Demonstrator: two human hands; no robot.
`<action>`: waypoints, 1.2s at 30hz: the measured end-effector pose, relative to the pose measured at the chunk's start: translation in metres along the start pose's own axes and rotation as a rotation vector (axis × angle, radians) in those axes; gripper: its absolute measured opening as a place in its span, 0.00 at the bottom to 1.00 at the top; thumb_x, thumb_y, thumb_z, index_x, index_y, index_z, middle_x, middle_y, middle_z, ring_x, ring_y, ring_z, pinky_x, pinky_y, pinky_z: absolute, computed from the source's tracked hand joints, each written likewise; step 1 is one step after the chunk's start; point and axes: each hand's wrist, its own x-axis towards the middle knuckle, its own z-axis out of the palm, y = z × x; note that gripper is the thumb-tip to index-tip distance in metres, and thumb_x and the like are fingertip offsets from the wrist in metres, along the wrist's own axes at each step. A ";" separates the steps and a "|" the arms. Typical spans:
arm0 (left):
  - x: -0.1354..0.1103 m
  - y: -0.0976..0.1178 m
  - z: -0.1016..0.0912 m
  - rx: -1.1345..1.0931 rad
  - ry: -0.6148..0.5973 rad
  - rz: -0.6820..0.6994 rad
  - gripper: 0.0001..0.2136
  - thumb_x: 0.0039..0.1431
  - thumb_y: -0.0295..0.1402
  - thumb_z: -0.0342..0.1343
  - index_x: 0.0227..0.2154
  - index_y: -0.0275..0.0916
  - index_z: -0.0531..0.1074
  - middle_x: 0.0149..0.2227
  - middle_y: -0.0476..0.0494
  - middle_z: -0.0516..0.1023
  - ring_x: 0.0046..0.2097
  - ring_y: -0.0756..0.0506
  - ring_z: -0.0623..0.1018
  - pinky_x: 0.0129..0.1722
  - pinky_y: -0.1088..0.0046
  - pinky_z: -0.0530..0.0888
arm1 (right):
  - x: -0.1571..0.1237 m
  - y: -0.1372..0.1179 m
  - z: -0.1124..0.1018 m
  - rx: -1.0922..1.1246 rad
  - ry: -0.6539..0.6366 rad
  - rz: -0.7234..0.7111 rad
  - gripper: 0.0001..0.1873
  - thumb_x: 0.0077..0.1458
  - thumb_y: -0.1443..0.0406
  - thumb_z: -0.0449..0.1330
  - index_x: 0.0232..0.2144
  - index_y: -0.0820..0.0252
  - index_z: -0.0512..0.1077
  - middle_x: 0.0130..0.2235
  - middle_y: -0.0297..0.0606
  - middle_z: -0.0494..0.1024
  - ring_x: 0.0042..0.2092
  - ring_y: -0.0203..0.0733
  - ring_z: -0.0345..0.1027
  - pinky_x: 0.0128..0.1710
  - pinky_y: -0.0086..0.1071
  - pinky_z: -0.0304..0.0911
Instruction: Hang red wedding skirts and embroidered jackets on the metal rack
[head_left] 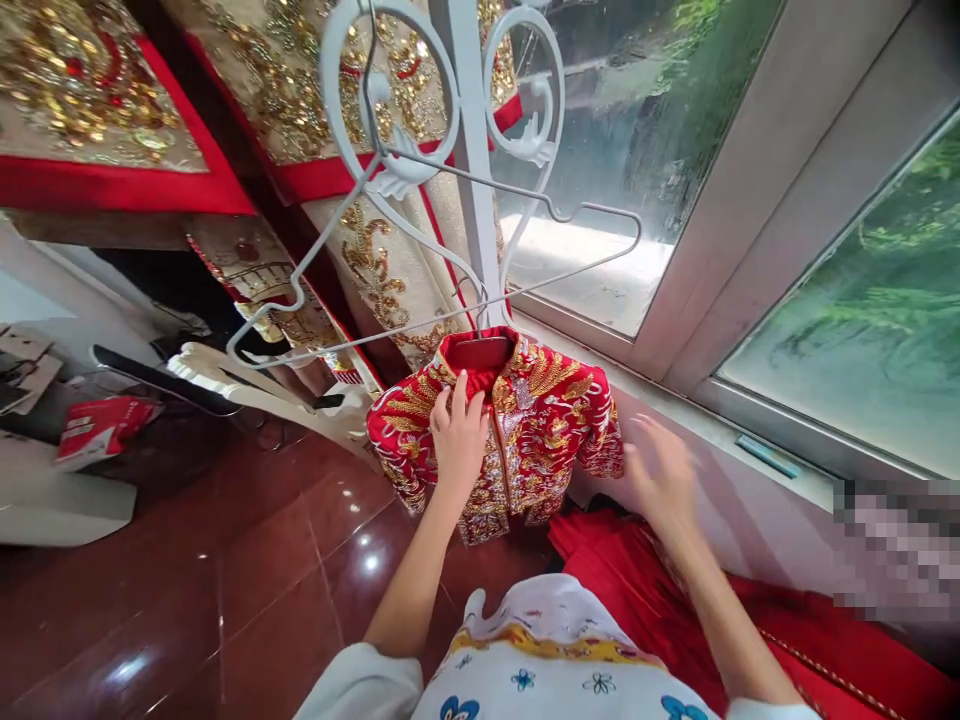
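Note:
A short red jacket (pixel 555 430) with dense gold and silver embroidery hangs upright on a hanger in front of me. My left hand (pixel 459 440) rests on the front of its stand collar, fingers spread and fingertips at the neck opening. To the right of the jacket's sleeve, my right hand (pixel 666 475) is slightly blurred. It looks open and apart from the cloth, fingers pointing at the sleeve. An unused grey wire hanger (pixel 450 325) hangs above the jacket, from the white metal rack (pixel 469 120) with scrolled ornaments.
Cream, gold-beaded garments with red borders (pixel 300 90) hang behind the rack. A window (pixel 600 170) with a sill is at the right. Red cloth (pixel 637 560) lies below it. A red-and-white package (pixel 105 425) sits at the left above the dark red tiled floor (pixel 262 580).

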 end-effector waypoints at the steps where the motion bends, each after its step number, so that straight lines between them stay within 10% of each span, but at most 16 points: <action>1: -0.004 -0.004 0.002 -0.002 0.032 0.010 0.12 0.61 0.29 0.50 0.44 0.41 0.75 0.60 0.40 0.64 0.55 0.33 0.65 0.52 0.53 0.67 | 0.011 -0.009 0.015 0.047 -0.007 -0.135 0.15 0.60 0.67 0.50 0.48 0.58 0.69 0.52 0.48 0.71 0.56 0.48 0.62 0.56 0.49 0.59; 3: -0.011 -0.013 0.005 -0.008 0.096 0.016 0.10 0.60 0.27 0.50 0.36 0.40 0.77 0.56 0.42 0.71 0.52 0.36 0.68 0.49 0.57 0.70 | 0.040 -0.034 0.047 0.121 -0.171 -0.458 0.17 0.59 0.71 0.48 0.46 0.59 0.71 0.50 0.47 0.73 0.56 0.45 0.62 0.57 0.45 0.59; 7: -0.023 -0.022 0.007 -0.041 0.197 0.054 0.09 0.59 0.26 0.52 0.32 0.41 0.78 0.52 0.44 0.75 0.47 0.40 0.70 0.47 0.61 0.71 | 0.100 -0.090 0.096 -0.089 -0.610 -0.656 0.14 0.56 0.75 0.51 0.36 0.65 0.76 0.39 0.47 0.77 0.44 0.42 0.70 0.46 0.33 0.65; 13: -0.029 -0.021 0.007 -0.101 0.231 0.007 0.08 0.58 0.26 0.55 0.33 0.42 0.78 0.52 0.49 0.75 0.47 0.41 0.69 0.46 0.61 0.71 | 0.123 -0.104 0.102 -0.327 -0.909 -0.772 0.05 0.47 0.70 0.63 0.28 0.67 0.78 0.39 0.51 0.76 0.40 0.48 0.70 0.37 0.34 0.63; 23: -0.030 -0.022 0.010 -0.254 0.156 -0.064 0.09 0.58 0.25 0.53 0.34 0.41 0.77 0.53 0.48 0.74 0.47 0.42 0.67 0.48 0.62 0.72 | 0.076 -0.058 0.113 -0.144 -0.473 -0.849 0.14 0.60 0.71 0.49 0.36 0.65 0.76 0.48 0.46 0.72 0.51 0.46 0.61 0.53 0.39 0.59; 28: -0.025 -0.019 0.005 -0.194 0.098 -0.047 0.08 0.60 0.26 0.51 0.34 0.39 0.75 0.54 0.47 0.73 0.47 0.43 0.67 0.48 0.64 0.70 | 0.033 -0.033 0.130 0.010 -0.146 -0.593 0.15 0.64 0.66 0.47 0.37 0.63 0.74 0.40 0.46 0.75 0.42 0.42 0.66 0.44 0.37 0.64; 36: -0.003 -0.004 -0.006 0.191 -0.198 0.059 0.12 0.59 0.33 0.53 0.46 0.41 0.73 0.41 0.40 0.71 0.41 0.39 0.66 0.37 0.63 0.68 | 0.018 -0.039 0.165 -0.028 -0.183 -0.232 0.17 0.64 0.62 0.47 0.31 0.65 0.71 0.30 0.43 0.72 0.30 0.40 0.65 0.30 0.31 0.59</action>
